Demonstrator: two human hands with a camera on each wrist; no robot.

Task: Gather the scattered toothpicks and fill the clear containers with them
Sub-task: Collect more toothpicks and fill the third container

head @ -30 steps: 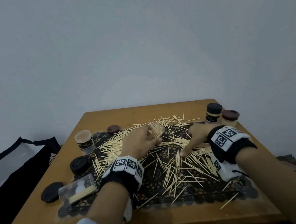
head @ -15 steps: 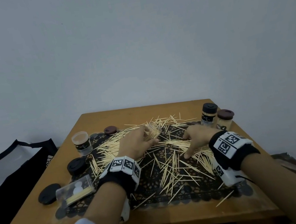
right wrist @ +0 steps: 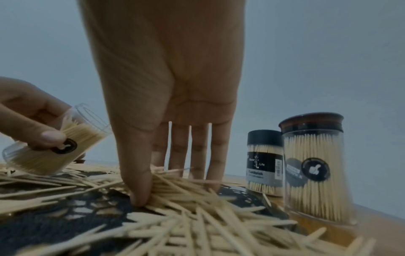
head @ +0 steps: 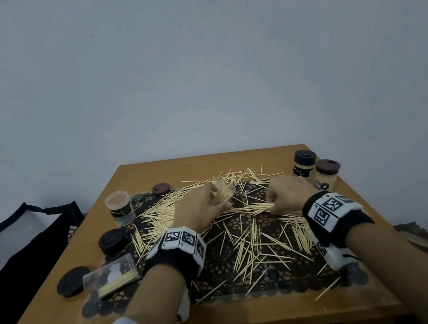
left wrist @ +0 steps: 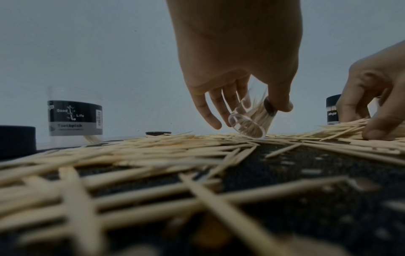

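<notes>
Two hands (head: 200,208) (head: 285,192), two capped jars (head: 303,162) (head: 327,172)

Toothpicks (head: 249,239) lie scattered on a mat (head: 225,285) in the middle of the bench (head: 50,319). Two capped containers (head: 317,171) stand near the far right corner, an open container (head: 119,207) near the left edge. A flat case (head: 110,275) lies on the mat's near left corner, a lid (head: 72,281) just left of it.

right hand (head: 285,194) fingers curled onto toothpicks (head: 253,207)
</notes>
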